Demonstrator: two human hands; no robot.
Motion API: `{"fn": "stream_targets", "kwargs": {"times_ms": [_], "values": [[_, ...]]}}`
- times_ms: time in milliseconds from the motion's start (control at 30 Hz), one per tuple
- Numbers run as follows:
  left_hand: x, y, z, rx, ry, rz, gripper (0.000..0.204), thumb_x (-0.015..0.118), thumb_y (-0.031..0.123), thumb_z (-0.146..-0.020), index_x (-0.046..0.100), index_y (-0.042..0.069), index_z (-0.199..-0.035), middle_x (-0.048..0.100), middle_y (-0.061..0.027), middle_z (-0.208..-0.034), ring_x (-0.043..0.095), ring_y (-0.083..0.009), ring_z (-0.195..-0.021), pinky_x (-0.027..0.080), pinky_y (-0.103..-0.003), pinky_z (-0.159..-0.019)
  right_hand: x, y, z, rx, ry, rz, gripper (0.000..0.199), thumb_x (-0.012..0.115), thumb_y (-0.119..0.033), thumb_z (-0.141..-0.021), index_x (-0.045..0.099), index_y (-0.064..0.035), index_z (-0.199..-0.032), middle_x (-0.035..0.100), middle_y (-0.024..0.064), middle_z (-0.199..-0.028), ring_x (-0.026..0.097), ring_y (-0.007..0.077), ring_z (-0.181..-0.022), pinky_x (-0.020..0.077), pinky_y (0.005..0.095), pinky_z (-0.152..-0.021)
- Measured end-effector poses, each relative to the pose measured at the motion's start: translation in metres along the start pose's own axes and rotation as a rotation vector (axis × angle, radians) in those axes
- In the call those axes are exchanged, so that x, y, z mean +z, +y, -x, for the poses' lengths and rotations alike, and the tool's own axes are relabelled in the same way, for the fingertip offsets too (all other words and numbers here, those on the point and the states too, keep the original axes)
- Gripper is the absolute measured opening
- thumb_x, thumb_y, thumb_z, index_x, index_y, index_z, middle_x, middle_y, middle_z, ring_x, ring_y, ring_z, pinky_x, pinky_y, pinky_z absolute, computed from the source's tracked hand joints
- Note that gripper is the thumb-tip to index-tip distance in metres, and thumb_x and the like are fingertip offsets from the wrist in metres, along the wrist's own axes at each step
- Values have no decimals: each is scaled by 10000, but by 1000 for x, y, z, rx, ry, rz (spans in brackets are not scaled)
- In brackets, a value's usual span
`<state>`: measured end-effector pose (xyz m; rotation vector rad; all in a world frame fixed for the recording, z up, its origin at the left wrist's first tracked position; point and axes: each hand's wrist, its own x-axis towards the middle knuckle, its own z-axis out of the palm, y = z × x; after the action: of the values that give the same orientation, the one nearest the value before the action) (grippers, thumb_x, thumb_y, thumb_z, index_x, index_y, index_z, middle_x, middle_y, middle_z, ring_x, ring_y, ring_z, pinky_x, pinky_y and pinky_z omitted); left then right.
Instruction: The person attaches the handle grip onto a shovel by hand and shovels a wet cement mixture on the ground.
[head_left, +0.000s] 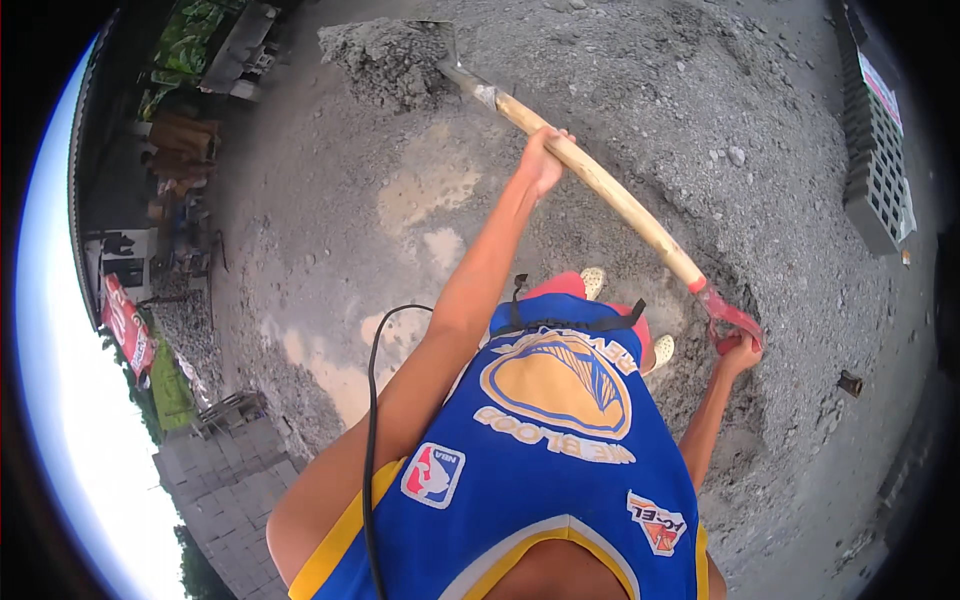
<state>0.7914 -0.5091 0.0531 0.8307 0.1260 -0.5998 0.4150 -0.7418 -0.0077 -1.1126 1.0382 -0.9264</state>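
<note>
A shovel [625, 202] with a pale wooden shaft and a red D-shaped grip slants across the view, its blade at the upper left. Heaped on that blade is a load of wet grey mix [385, 65], which hides most of the metal. My left hand [545, 160] is closed round the shaft not far behind the blade. At the other end, my right hand [740, 352] grips the red handle beside my hip. Grey gravelly material [650, 110] lies beneath the shaft.
Stacked hollow blocks [875, 190] stand at the far right. Grey blocks [225, 500] are piled at the lower left, near a red banner [128, 325]. A black cable [372, 400] runs down past my left arm. Pale puddles [430, 185] mark the ground left of the shovel.
</note>
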Motion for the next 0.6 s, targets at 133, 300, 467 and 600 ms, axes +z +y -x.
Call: {"fn": "stream_targets", "kwargs": {"times_ms": [133,300,467,600], "values": [[-42,216,56,386,112,-1,725,498,594,-786,239,91,-1239,458,-191,-1102,471,-390,-1053,361,-560,-913,290,-135,118,-363,-1052,-6,91,586,-47,-674,579,-18,-760,566,28,-615,509,97,-555,389,258,-493],[-153,264,103,745,107,467,1141,570,715,-648,-68,154,-1410,271,-226,-1358,363,-410,-1209,318,-576,-980,443,-140,335,-852,-1626,-13,141,589,-124,-650,594,-79,-784,615,165,-710,603,350,-664,469,447,-580],[-229,209,155,589,24,776,767,601,572,-722,348,-17,-1142,494,-141,-987,501,-231,-804,441,-349,-702,308,-130,245,-828,-1714,92,119,625,-96,-608,550,-61,-693,559,108,-645,566,303,-604,459,401,-536],[-227,77,67,181,510,659,260,620,230,-764,419,89,-679,431,-21,-596,434,-162,-501,426,-288,-505,255,-107,138,-371,-1454,483,160,660,-93,-580,538,-19,-651,536,95,-571,519,154,-503,420,293,-516]]}}
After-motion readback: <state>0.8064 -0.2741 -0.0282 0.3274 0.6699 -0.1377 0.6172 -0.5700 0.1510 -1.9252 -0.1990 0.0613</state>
